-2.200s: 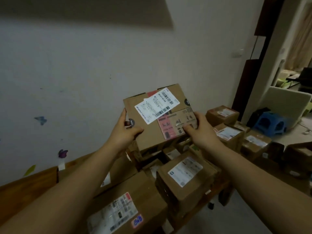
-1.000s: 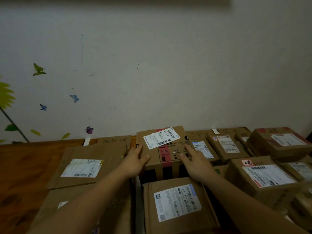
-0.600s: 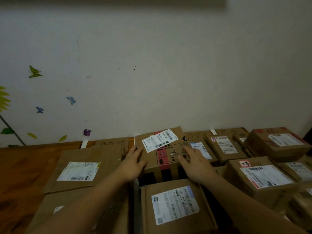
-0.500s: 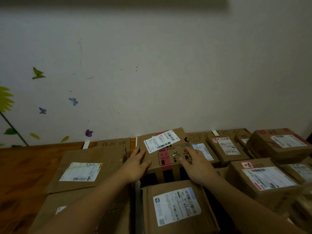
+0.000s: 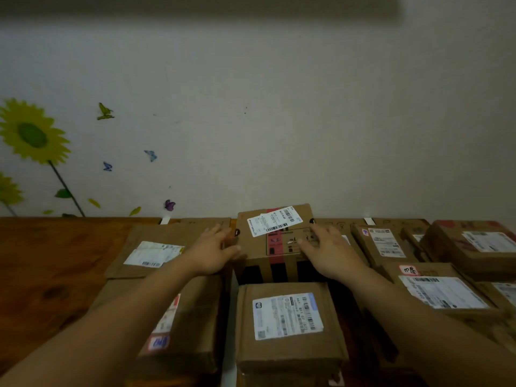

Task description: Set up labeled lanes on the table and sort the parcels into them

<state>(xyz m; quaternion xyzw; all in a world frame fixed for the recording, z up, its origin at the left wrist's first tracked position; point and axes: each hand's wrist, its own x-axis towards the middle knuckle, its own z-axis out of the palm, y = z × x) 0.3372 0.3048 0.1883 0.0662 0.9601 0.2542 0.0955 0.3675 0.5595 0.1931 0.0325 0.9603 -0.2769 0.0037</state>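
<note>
Domestic room, likely a home pressed into use as a parcel-sorting spot. White painted wall [image 5: 279, 121] with scuffs and decorative stickers: a sunflower decal [image 5: 32, 134] at the left, small butterfly stickers [image 5: 150, 155] scattered beside it. Wooden table [image 5: 50, 261] pushed against the wall, grain and knots visible. Its surface is crowded with brown cardboard parcels [image 5: 287, 325] bearing printed shipping labels, ranged from the centre to the right edge. Light is dim.

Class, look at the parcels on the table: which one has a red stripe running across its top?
The parcel with the red stripe stands at the back by the wall, between the left hand and right hand. The other parcels' tops are plain brown with labels.
</note>
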